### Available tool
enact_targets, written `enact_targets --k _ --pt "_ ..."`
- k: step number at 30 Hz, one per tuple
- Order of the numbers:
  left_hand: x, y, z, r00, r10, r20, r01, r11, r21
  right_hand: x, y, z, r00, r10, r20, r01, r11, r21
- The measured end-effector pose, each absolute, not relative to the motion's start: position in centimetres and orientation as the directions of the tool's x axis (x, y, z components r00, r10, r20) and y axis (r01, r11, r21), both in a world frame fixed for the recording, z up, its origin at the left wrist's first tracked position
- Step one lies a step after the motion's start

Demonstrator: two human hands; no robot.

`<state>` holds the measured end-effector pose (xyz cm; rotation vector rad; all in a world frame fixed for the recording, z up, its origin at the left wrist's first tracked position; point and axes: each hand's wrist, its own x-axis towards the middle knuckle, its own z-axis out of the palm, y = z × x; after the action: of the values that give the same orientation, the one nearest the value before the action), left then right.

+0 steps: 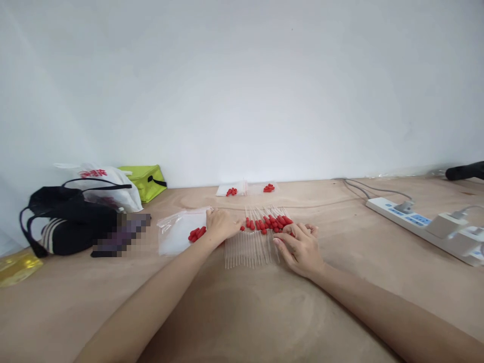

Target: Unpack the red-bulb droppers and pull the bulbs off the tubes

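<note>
Two bunches of thin clear droppers with red bulbs lie on the table, their bulbs meeting in the middle and their clear stems pointing toward me and away. My right hand is at the right end of the nearer bunch, thumb and index finger pinched on a dropper whose stem shows just below them. My left hand lies to the left with fingers apart, over the right edge of a clear zip bag. Its thumb reaches close to a single red bulb. Several red bulbs show at that bag, partly behind my left wrist.
Two small bags with red bulbs lie at the back. On the left are a black bag, a white plastic bag and a green box-shaped bag. A white power strip with plugs and cables stands on the right.
</note>
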<state>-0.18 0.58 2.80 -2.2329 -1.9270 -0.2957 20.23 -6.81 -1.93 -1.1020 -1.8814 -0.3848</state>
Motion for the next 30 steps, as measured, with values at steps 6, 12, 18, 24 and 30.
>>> enact_targets --k 6,12,18,24,30 --pt "0.8 3.4 2.2 0.068 0.987 0.148 0.997 -0.072 0.018 20.2 -6.7 -2.0 -0.195 0.552 0.81 0.832 0.531 -0.161" --pt "0.2 0.5 4.3 0.127 0.965 0.231 0.991 -0.131 0.004 20.4 -6.5 -2.3 -0.172 0.529 0.831 0.828 0.535 -0.169" --pt "-2.8 -5.3 2.0 0.483 0.781 0.396 0.863 -0.502 -0.063 19.9 -6.5 -2.3 -0.266 0.487 0.832 0.818 0.57 -0.073" --pt "-4.2 -6.1 -1.2 0.609 0.466 0.641 0.693 -0.707 -0.145 18.2 -6.4 -2.1 -0.404 0.444 0.8 0.742 0.671 0.002" --pt "-3.3 -6.0 -1.3 0.585 0.417 0.696 0.635 -0.769 -0.073 16.6 -5.9 -2.5 -0.437 0.37 0.82 0.689 0.724 0.04"
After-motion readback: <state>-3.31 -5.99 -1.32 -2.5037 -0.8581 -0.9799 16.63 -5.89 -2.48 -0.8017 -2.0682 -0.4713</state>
